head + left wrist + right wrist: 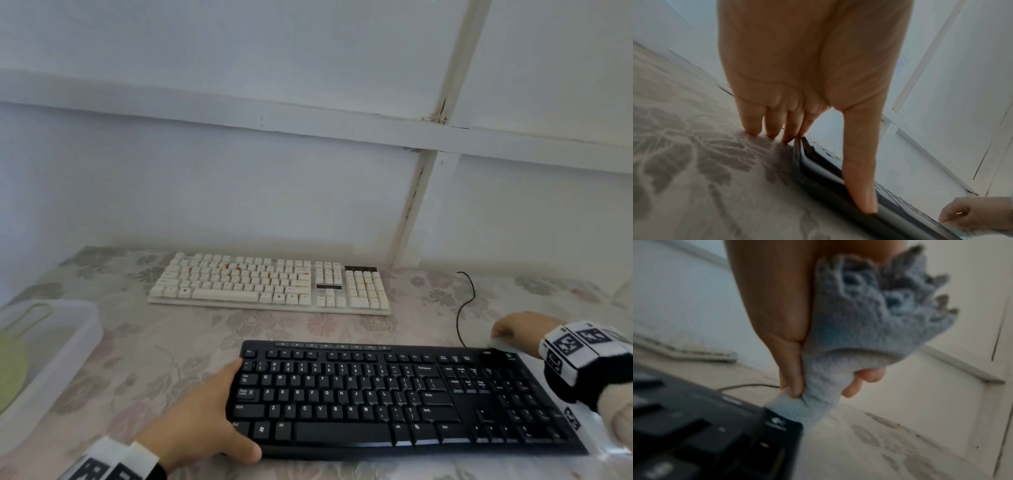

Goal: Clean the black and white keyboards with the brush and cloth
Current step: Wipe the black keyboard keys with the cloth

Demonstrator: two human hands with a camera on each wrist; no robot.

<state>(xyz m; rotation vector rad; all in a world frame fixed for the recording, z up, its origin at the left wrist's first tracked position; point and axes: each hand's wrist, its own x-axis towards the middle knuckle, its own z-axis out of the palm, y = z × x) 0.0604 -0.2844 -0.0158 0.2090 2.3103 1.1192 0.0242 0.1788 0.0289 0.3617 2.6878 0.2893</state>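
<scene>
The black keyboard [394, 394] lies near me on the floral tablecloth [164, 359]. My left hand [215, 411] braces its left end. The straight thumb [859, 170] lies along the front edge, and the fingertips [754, 128] rest on the tablecloth beside the left edge. At the far right corner my right hand [517, 329] grips a bunched light-blue cloth [849, 337]. The cloth's lower end touches the corner by the logo [777, 422]. The white keyboard [270, 284] sits further back, by the wall. I cannot pick out a brush with certainty.
A clear plastic box [68, 342] stands at the left edge with a green looped object [13, 363] inside. A black cable [462, 308] runs from the black keyboard toward the wall. Clear plastic film [609, 448] shows at the keyboard's right end.
</scene>
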